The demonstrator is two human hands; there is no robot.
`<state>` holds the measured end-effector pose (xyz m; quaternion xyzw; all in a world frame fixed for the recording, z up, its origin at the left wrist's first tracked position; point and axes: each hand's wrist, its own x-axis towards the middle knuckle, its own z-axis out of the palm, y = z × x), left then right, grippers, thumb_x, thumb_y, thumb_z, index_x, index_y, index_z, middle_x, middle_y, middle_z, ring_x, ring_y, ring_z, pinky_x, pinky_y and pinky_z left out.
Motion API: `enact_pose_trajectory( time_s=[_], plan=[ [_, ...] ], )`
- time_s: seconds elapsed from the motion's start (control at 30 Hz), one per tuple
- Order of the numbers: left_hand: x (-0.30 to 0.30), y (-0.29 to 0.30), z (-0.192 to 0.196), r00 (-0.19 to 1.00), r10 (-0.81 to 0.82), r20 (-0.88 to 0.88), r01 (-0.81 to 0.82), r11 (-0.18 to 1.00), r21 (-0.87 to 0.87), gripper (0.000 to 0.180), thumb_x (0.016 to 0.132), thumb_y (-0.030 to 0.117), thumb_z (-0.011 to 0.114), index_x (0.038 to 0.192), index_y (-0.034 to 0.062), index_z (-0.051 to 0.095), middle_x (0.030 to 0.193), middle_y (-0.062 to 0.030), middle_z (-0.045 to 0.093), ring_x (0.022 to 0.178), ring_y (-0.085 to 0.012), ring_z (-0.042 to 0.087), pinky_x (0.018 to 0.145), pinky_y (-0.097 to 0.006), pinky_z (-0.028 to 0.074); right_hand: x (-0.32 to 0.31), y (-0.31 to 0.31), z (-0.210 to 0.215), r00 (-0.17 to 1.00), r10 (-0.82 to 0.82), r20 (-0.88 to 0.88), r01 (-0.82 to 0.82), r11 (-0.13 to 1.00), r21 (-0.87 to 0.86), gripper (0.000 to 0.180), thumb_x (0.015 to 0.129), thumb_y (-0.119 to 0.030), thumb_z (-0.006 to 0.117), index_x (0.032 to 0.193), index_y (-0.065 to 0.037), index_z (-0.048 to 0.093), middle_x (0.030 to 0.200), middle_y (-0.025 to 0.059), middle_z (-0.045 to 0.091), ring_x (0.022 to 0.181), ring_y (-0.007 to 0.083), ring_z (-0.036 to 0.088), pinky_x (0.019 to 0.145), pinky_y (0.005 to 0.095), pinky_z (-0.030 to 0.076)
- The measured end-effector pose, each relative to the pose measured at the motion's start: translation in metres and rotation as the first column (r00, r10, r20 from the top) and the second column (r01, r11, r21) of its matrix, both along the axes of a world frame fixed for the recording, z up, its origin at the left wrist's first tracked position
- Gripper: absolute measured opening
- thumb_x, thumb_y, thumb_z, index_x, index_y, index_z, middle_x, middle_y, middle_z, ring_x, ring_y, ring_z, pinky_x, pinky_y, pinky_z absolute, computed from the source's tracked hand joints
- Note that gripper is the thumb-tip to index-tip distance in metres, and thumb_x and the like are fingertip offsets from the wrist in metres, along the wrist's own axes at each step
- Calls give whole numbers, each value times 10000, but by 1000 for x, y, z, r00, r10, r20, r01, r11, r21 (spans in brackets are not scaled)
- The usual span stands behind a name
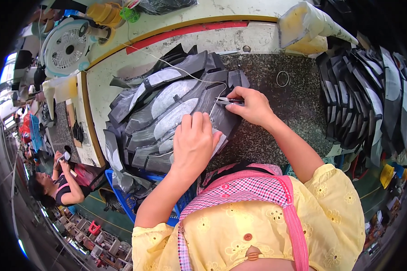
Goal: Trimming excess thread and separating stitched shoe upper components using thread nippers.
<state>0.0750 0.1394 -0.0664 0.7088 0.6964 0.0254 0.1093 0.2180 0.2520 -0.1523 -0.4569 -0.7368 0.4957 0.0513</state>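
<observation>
Overlapping black pieces of sheet material with pale grey patches form a pile (176,97) in front of me. My left hand (192,143) lies on the near side of the pile, fingers stretched out and pressing on a piece. With my right hand (252,106) I grip a small pair of thread snips (229,102); their tips point left, at the pile's right part. A thin white cord (185,72) runs over the pile and ends in a curve beside the snips. Whether the blades touch it, I cannot tell.
Under the pile is a speckled dark work surface (294,108), with a thin loop (282,79) on it. More black pieces (366,99) are stacked at the right. A blue crate (181,203) stands below the table edge. A fan (68,47) and a seated person (70,183) are at left.
</observation>
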Motion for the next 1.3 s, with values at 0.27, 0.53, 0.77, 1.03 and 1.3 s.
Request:
enact_pose_trajectory(
  time_s=[0.27,0.53,0.77,1.03,1.3],
  plan=[
    [-12,-38,15,987,121,103,-136,977,162,497,665,327,712,1010,2,565,956,-105,505,898,-274,482,738,-369,408,30,32,-15,843,-238,-482,155,966,-206,276,691,-162,690,931,-49,613,804,35,631,697,114,577,652,252,457],
    [-27,-78,5,938,304,165,-326,937,126,648,649,375,731,1133,-2,522,1011,-130,493,916,-294,492,791,-403,395,-13,3,25,898,420,-129,-389,897,212,300,634,-196,729,852,-88,554,766,70,550,723,258,587,622,329,449],
    [-45,-93,-1,840,422,340,-476,875,90,419,669,343,725,869,21,545,823,-109,555,798,-275,548,694,-378,426,-73,-28,64,758,628,-175,-512,740,436,194,675,-218,682,783,-95,578,803,46,581,719,275,599,583,357,462],
    [-4,-99,107,941,42,336,-117,972,206,342,652,353,733,631,104,500,518,-22,409,441,-207,421,444,-306,319,-123,-27,51,679,705,203,-728,612,310,256,600,-331,724,715,-125,624,719,64,643,748,265,628,616,397,474],
    [-290,-305,9,285,773,566,-958,211,194,234,889,234,500,874,7,557,955,-66,566,824,-142,493,769,-298,405,-102,-1,38,915,356,-187,-300,914,271,299,706,-333,684,820,-69,605,767,77,630,777,253,615,669,355,460]
  ],
)
